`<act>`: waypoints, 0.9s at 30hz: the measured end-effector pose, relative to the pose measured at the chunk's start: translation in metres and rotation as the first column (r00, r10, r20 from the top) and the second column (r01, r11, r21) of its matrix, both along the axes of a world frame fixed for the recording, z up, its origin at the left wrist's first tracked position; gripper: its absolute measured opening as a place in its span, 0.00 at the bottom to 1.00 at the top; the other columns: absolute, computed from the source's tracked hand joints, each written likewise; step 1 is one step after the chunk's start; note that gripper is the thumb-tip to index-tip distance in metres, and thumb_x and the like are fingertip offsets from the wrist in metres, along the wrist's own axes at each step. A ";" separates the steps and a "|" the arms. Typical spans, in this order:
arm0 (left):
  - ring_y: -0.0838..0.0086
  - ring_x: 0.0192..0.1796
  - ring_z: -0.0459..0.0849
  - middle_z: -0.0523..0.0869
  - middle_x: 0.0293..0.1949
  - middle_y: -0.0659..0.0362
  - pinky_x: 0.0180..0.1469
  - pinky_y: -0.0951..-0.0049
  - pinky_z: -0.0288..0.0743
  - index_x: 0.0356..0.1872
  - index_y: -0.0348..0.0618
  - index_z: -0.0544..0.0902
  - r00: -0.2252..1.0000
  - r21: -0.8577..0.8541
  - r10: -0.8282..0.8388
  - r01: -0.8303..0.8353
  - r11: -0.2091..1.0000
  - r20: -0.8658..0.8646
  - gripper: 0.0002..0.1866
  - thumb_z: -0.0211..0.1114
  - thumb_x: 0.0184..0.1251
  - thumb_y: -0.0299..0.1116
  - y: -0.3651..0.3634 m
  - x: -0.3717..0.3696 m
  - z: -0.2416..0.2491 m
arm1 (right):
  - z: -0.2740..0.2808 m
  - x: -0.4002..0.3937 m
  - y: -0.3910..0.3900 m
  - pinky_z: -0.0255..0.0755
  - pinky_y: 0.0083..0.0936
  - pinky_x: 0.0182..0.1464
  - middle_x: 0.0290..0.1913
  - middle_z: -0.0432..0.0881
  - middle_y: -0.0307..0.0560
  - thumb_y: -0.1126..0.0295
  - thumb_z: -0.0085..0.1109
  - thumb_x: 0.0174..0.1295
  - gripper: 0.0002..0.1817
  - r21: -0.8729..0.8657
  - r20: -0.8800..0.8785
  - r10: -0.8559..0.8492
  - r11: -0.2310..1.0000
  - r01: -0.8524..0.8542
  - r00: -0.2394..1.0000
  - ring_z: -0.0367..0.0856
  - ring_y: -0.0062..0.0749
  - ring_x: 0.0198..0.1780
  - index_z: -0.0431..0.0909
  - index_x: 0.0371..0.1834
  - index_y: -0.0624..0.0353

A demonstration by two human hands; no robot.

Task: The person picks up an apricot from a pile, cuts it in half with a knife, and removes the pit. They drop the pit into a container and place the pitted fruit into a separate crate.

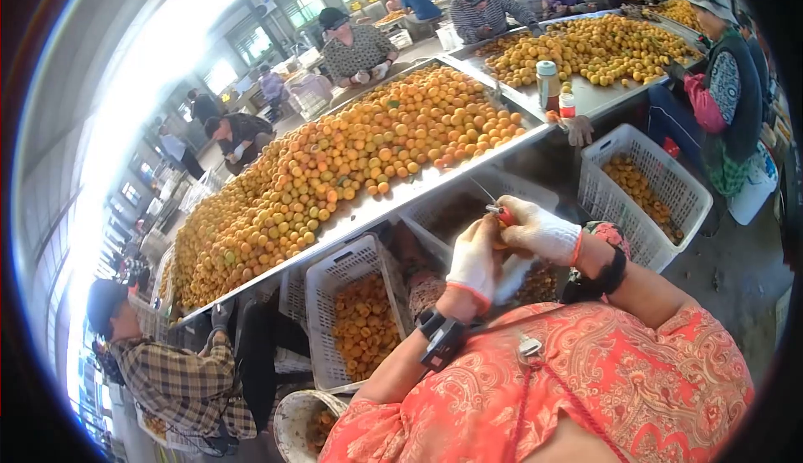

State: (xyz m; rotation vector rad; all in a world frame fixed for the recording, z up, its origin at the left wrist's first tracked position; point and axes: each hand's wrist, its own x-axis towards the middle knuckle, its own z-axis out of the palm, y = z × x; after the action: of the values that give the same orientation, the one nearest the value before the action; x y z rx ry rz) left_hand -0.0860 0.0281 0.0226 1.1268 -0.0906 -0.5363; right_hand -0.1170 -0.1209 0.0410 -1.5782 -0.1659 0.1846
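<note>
Both my hands wear white knit gloves with orange cuffs and are close together in front of my chest, above the crates. My right hand (539,230) is closed around a small knife (504,215) with a red handle; its thin blade points up and away to the left. Beside it, my left hand (475,258) has its fingers pinched together, touching the right. A bit of orange, seemingly an apricot (499,245), shows between the fingers, mostly hidden by the gloves. Below and beyond the hands stands a grey plastic crate (535,187), partly covered by them.
A metal table (381,205) ahead carries a large heap of apricots (335,158). Crates of split apricots stand at left (365,325) and right (640,195). A bucket (293,429) is at lower left. A bottle (548,86) stands on the table. Several co-workers sit around.
</note>
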 end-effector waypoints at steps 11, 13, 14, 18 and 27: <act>0.83 0.16 0.67 0.77 0.25 0.67 0.18 0.80 0.57 0.44 0.48 0.76 0.990 -0.052 -0.038 0.045 0.998 0.137 0.12 0.59 0.77 0.45 -0.001 -0.002 0.010 | 0.004 -0.007 0.016 0.73 0.18 0.29 0.37 0.78 0.39 0.72 0.52 0.72 0.05 0.316 0.074 -0.280 0.917 0.244 0.957 0.79 0.21 0.31 0.69 0.47 0.57; 0.85 0.17 0.67 0.77 0.25 0.67 0.18 0.81 0.57 0.42 0.47 0.76 0.990 -0.058 -0.071 0.079 0.995 0.125 0.09 0.61 0.76 0.41 0.003 -0.002 0.010 | 0.008 -0.012 0.006 0.63 0.14 0.22 0.33 0.77 0.34 0.65 0.54 0.73 0.06 0.287 -0.014 -0.222 0.933 0.216 0.975 0.71 0.13 0.24 0.72 0.44 0.54; 0.85 0.17 0.67 0.77 0.25 0.67 0.18 0.81 0.57 0.42 0.47 0.76 0.990 -0.060 -0.068 0.076 0.995 0.124 0.09 0.61 0.76 0.41 0.003 -0.002 0.008 | 0.008 -0.012 0.005 0.63 0.14 0.22 0.33 0.77 0.34 0.65 0.54 0.73 0.06 0.285 -0.015 -0.219 0.935 0.214 0.976 0.71 0.13 0.24 0.72 0.44 0.54; 0.87 0.19 0.67 0.77 0.25 0.68 0.20 0.82 0.59 0.40 0.46 0.77 0.907 0.196 -0.110 0.032 0.980 0.406 0.08 0.59 0.77 0.38 0.006 0.002 -0.001 | 0.002 -0.008 0.004 0.57 0.13 0.21 0.27 0.73 0.30 0.57 0.55 0.73 0.11 0.078 0.077 -0.235 0.970 0.229 0.969 0.66 0.10 0.22 0.75 0.40 0.52; 0.72 0.39 0.83 0.86 0.35 0.51 0.45 0.69 0.76 0.41 0.34 0.78 0.788 0.443 -0.259 -0.020 0.896 0.558 0.11 0.61 0.72 0.34 0.013 0.000 0.003 | 0.000 -0.011 0.000 0.47 0.19 0.16 0.21 0.69 0.31 0.55 0.52 0.74 0.12 0.333 -0.253 -0.086 0.927 0.170 0.964 0.58 0.16 0.14 0.75 0.39 0.49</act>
State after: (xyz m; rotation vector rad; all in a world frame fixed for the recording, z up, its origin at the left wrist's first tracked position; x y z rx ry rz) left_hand -0.0862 0.0409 0.0258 1.7138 -0.6417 -0.2890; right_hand -0.1279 -0.1205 0.0406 -1.1927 0.0875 0.2233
